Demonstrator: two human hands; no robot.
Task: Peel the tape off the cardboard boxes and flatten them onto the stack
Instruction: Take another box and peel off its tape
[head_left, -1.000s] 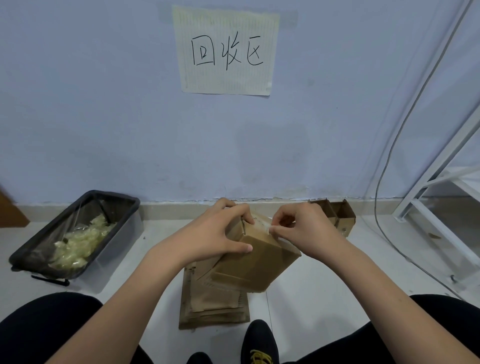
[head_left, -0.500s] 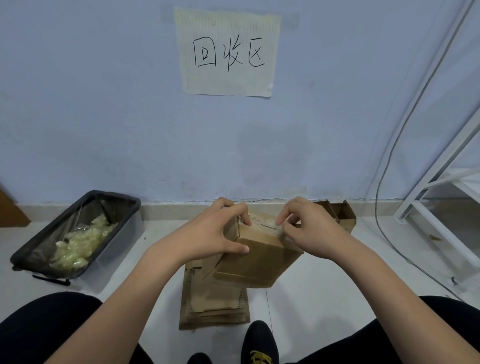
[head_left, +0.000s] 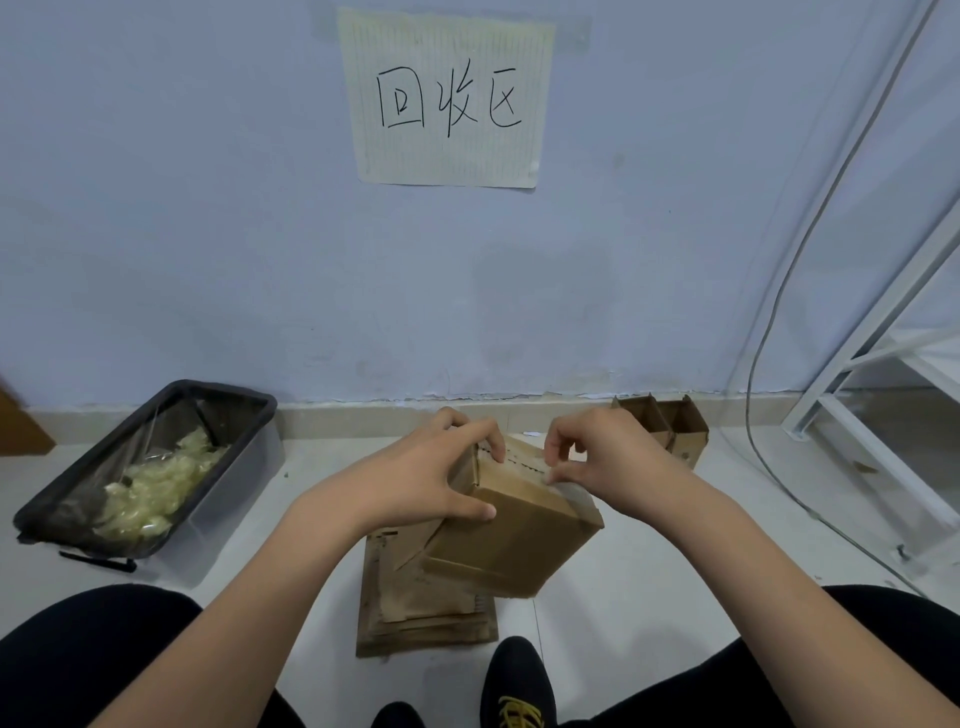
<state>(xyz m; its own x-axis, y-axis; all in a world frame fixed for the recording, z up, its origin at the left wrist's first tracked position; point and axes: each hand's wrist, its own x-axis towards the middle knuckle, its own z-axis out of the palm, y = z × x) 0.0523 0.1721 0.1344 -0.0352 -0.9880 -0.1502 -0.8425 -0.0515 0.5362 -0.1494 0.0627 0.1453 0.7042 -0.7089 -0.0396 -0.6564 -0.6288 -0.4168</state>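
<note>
A closed brown cardboard box (head_left: 511, 540) is held tilted in the air above the stack of flattened cardboard (head_left: 415, 613) on the floor. My left hand (head_left: 421, 478) grips the box's upper left corner, thumb on its front face and fingers over the top edge. My right hand (head_left: 597, 457) pinches a strip of clear tape (head_left: 569, 488) at the box's top right edge, where the tape is partly lifted off.
A black bin (head_left: 156, 462) lined with plastic and holding crumpled tape stands at the left. An opened cardboard box (head_left: 670, 431) sits against the wall at the right. A white metal frame (head_left: 872, 405) and a cable (head_left: 763, 426) are further right. My shoe (head_left: 517, 686) is below the stack.
My right hand has shifted slightly along the box's top edge and now pinches the tape, which has lifted a little. My left hand keeps its grip on the box.
</note>
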